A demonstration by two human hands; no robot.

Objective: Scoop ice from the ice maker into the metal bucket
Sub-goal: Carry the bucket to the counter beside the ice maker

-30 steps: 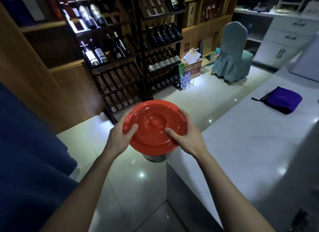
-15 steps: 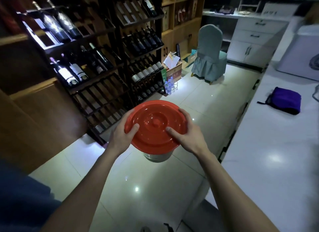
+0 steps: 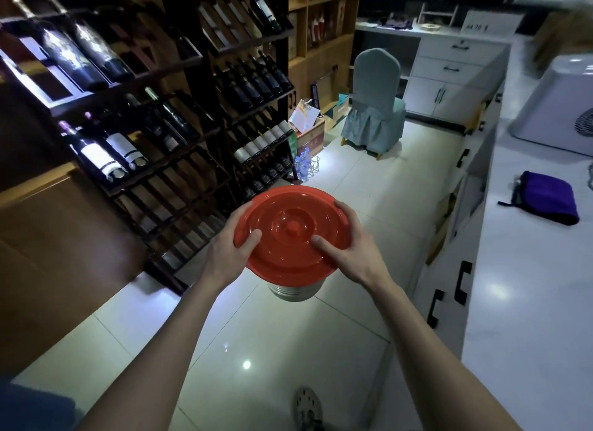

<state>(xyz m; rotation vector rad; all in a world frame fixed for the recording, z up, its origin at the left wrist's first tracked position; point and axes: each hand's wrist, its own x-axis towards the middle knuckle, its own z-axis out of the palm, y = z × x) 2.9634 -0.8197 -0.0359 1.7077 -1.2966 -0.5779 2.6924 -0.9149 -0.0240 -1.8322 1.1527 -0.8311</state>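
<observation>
I carry a metal bucket point(image 3: 293, 291) in the air in front of me, above the tiled floor. A round red lid point(image 3: 290, 235) covers its top, so only the bucket's ribbed steel base shows below. My left hand point(image 3: 229, 254) grips the lid's left rim with the thumb on top. My right hand point(image 3: 348, 251) grips the right rim the same way. A pale grey machine with a round vent, likely the ice maker point(image 3: 558, 106), stands on the white counter point(image 3: 529, 302) at the far right.
Dark wine racks point(image 3: 167, 119) full of bottles line the left side. A chair in a pale green cover point(image 3: 375, 109) stands ahead, beside white cabinets point(image 3: 455, 74). A purple cloth point(image 3: 545, 199) lies on the counter. My shoe point(image 3: 306, 408) shows at the bottom.
The view has swung right and moved forward along the aisle; the machine on the counter has come into sight. Both hands keep the same grip on the lidded bucket.
</observation>
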